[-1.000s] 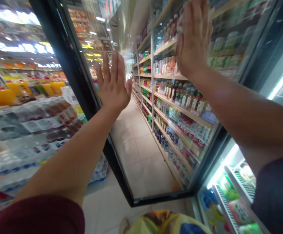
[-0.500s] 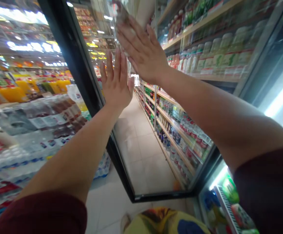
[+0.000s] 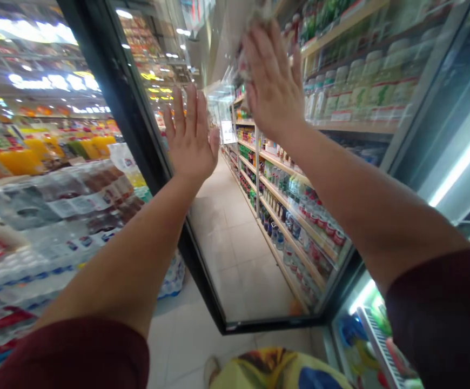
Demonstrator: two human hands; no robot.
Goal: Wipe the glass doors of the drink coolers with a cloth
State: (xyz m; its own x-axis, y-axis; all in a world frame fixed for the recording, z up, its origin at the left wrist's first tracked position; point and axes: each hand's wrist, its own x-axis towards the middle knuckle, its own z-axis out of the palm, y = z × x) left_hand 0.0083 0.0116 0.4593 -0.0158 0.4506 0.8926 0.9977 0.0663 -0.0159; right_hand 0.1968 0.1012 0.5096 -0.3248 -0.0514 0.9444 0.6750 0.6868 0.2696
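A black-framed glass door [image 3: 251,286] stands swung open in front of me. My left hand [image 3: 192,138] lies flat on the glass near the door's left edge, fingers stretched upward, holding nothing. Higher and further right, my right hand [image 3: 277,86] presses a crumpled, pale cloth [image 3: 242,73] to the pane. Its fingers lie over the cloth, which peeks out past the fingertips and along the hand's left side; most of it is covered and the edges are smeared by motion.
Bottled drinks [image 3: 364,81] show through or in the glass on wooden shelves at right. To my right is the lit cooler interior with a wire rack [image 3: 376,335]. Shrink-wrapped bottle packs [image 3: 65,189] are stacked at left. A tiled floor [image 3: 219,237] runs along the aisle.
My right hand has slid to the right across the glass with the cloth, its fingers turning more upright. The left hand stays in nearly the same place.
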